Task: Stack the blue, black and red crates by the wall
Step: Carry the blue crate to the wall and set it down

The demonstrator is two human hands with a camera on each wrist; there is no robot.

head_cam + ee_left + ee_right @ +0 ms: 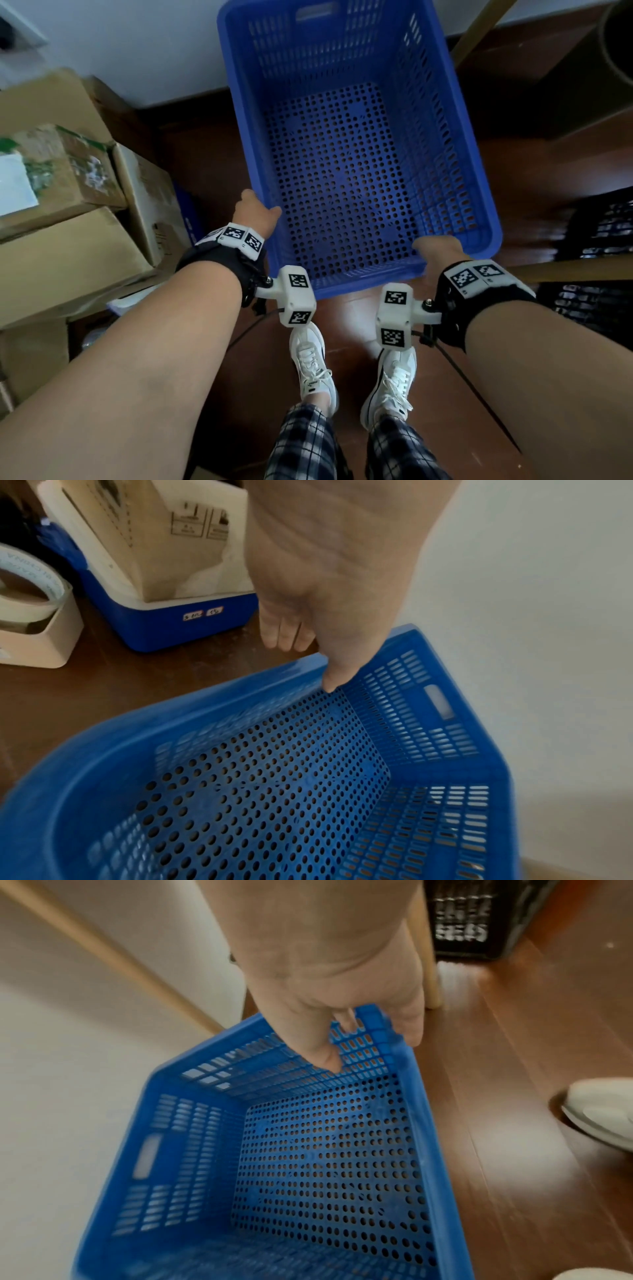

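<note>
I hold a blue perforated crate [359,154] by its near rim with both hands, its far end close to the white wall. My left hand [257,216] grips the near-left corner. In the left wrist view its thumb lies inside the wall of the blue crate [240,696] and the other fingers of the left hand [315,642] curl outside. My right hand [438,250] grips the near-right corner of the blue crate [325,1150], and here too the right hand [346,1020] has its thumb inside and its fingers outside. A black crate [599,233] [479,915] stands on the floor to the right. No red crate is in view.
Cardboard boxes [68,240] are piled at the left. A blue cooler box [164,620] sits there with a roll of tape [27,588] beside it. A wooden leg [426,961] stands between the blue and black crates. My white shoes [315,363] are on the brown wooden floor.
</note>
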